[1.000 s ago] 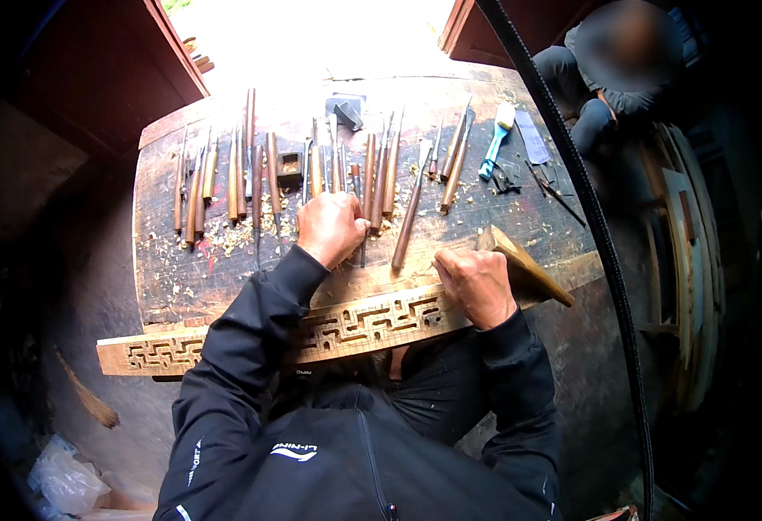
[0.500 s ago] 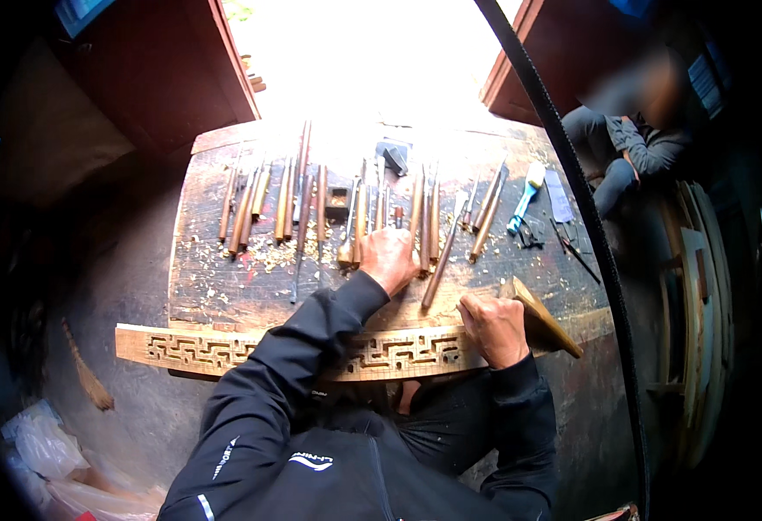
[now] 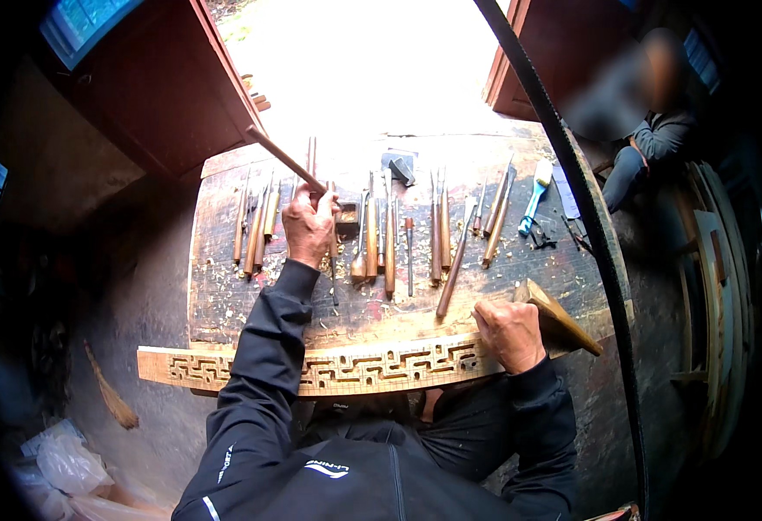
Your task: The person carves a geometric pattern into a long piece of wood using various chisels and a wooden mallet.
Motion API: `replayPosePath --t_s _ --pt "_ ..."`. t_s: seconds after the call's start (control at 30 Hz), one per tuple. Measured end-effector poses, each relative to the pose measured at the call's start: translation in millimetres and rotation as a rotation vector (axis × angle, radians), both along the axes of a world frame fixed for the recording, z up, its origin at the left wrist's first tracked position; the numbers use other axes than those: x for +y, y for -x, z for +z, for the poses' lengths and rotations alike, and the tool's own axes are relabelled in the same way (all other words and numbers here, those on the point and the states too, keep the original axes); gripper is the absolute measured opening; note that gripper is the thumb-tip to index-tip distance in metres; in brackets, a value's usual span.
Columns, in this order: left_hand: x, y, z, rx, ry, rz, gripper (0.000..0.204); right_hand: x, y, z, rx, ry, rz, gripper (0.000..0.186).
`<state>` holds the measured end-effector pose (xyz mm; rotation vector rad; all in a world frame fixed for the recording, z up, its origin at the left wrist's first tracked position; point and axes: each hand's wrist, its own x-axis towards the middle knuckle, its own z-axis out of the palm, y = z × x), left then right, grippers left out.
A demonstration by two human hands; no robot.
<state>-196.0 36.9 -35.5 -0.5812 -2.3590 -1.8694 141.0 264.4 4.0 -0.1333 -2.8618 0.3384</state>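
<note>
left grip (image 3: 309, 227): clamped around brown rod (image 3: 285, 158) | right grip (image 3: 511, 335): curled by carved board (image 3: 389, 366), cannot tell if holding anything

Woodcarving workshop: a worn wooden workbench (image 3: 229, 317) carries a row of wooden-handled carving tools (image 3: 455, 269) among pale shavings (image 3: 322, 267). Along its near edge, a long board (image 3: 398, 366) shows a cut geometric pattern. Beyond, 2 dark red doors (image 3: 151, 91) stand open to bright daylight. A straw broom (image 3: 113, 395) is at left.

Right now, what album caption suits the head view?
Left hand holds a slim brown tool over the workbench; right hand at the end of a carved board.
</note>
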Motion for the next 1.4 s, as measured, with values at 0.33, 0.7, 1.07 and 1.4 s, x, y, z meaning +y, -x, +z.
replayPosePath --t_s 0.33,0.7,1.07,1.4 --pt "0.7 -2.3 -40.5 0.487 0.489 0.146 0.040 3.4 -4.0 -12.2 -0.009 0.030 0.015 0.024" --pt "31.4 -137.5 51.0 1.053 0.429 -0.093 0.014 -20.2 -13.0 62.1 0.447 0.966 -0.027 0.061" --pt "26.9 -243.5 82.1 0.790 0.226 -0.393 0.038 -25.5 -60.2 36.7 0.757 1.143 -0.343 0.018" --pt "13.4 -327.0 231.0 -0.411 -0.914 -1.632 0.104 -38.0 -83.6 27.4 0.748 1.314 -0.401 0.023"
